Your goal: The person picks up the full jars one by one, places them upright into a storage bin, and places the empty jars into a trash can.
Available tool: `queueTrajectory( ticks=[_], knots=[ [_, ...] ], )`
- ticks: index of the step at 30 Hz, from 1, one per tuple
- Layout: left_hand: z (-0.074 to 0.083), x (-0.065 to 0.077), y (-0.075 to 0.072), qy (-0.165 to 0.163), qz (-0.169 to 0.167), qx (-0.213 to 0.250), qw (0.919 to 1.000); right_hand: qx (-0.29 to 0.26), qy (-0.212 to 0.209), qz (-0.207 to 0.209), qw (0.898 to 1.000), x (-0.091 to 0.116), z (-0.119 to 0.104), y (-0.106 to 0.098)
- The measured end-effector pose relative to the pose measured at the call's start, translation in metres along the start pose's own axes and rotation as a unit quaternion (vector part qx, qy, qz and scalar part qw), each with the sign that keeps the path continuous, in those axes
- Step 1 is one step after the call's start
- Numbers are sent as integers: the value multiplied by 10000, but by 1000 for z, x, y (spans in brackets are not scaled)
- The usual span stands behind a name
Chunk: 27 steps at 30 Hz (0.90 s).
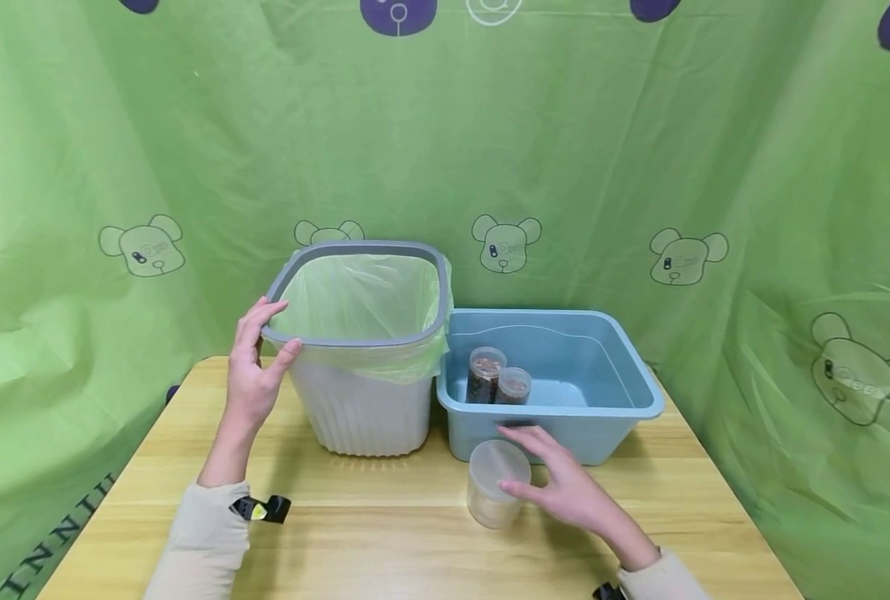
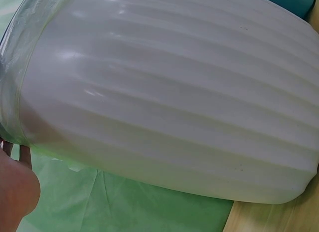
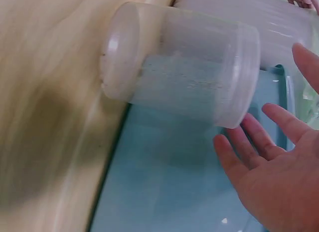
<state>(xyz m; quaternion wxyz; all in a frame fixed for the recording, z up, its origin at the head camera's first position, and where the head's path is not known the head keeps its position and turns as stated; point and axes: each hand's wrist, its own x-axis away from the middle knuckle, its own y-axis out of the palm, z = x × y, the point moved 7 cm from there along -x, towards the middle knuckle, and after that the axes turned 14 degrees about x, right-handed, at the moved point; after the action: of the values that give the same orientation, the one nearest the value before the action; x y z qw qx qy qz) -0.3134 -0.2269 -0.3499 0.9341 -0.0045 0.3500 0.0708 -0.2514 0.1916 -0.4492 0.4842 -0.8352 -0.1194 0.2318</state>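
A pale grey trash bin (image 1: 366,408) with a dark grey rim stands upright on the table, lined with a thin green bag (image 1: 362,292). My left hand (image 1: 253,375) holds the bin by its left front rim corner; the left wrist view shows mostly the ribbed wall (image 2: 174,102). A clear plastic jar (image 1: 493,492) with a translucent lid stands before the blue tub (image 1: 542,429). Around its lid, my right hand (image 1: 557,479) has its fingers spread. In the right wrist view these fingers (image 3: 232,159) are beside the lid; contact is unclear.
Inside the tub, towards its left, stand two clear jars with dark contents, a taller one (image 1: 484,379) and a shorter one (image 1: 514,387). Bin and tub sit side by side on the wooden table (image 1: 385,542). A green patterned curtain (image 1: 565,150) hangs behind.
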Motion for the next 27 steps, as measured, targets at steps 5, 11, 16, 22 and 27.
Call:
queueTrajectory(
  ticks=[5, 11, 16, 22, 27],
  knots=[
    [0, 0, 1, 0, -20, 23, 10000, 5, 140, -128, 9998, 0, 4, 10],
    [0, 0, 0, 38, -8, 61, 10000, 127, 175, -197, 9996, -2, 4, 16],
    [1, 0, 0, 61, 9, 78, 10000, 121, 195, -281, 9993, -4, 4, 21],
    [3, 0, 1, 81, 11, 102, 9999, 415, 171, -402, 9982, -6, 1, 23],
    [2, 0, 0, 102, 3, 94, 9999, 550, 285, -388, 9973, -6, 0, 22]
  ],
)
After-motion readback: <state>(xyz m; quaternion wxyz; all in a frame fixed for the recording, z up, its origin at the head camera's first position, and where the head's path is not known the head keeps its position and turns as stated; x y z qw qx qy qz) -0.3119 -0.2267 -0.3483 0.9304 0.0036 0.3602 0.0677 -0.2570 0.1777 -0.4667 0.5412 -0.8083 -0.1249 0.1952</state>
